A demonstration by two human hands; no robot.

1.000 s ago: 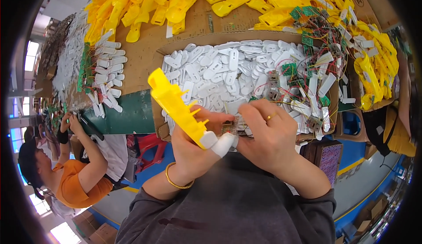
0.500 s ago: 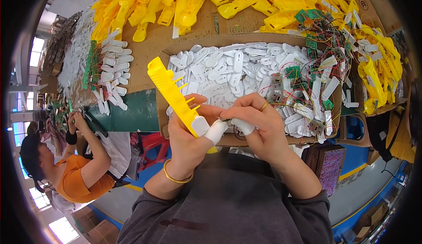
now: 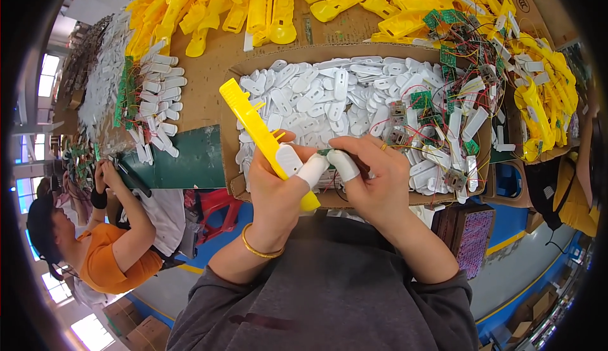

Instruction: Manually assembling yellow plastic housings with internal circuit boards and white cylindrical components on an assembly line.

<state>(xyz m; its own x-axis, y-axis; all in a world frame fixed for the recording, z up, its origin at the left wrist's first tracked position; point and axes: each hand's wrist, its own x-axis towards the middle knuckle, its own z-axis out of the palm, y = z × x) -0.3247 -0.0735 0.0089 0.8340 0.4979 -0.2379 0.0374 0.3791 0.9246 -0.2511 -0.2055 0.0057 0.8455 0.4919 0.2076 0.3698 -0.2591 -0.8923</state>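
Observation:
In my left hand [image 3: 273, 193] is a long yellow plastic housing [image 3: 252, 122], tilted with its far end up and to the left. A white oval cover piece [image 3: 289, 160] lies against the housing beside my left thumb. My right hand [image 3: 385, 180] is closed in a pinch on a small green circuit board [image 3: 325, 152], mostly hidden between the fingertips. The tips of both thumbs meet at this board, and each thumb wears a white wrap. A dark wire hangs below the right thumb.
Beyond my hands stands a cardboard box [image 3: 229, 161] full of white covers [image 3: 310, 107]. Wired circuit boards [image 3: 421, 101] pile at its right. Yellow housings [image 3: 278, 18] heap along the back. At left, a person in an orange top [image 3: 120, 256] works at the green table surface [image 3: 190, 158].
The yellow housing has turned a little in my left hand, and more of the white cover shows. My right thumb and fingers have straightened, bringing the green board into sight.

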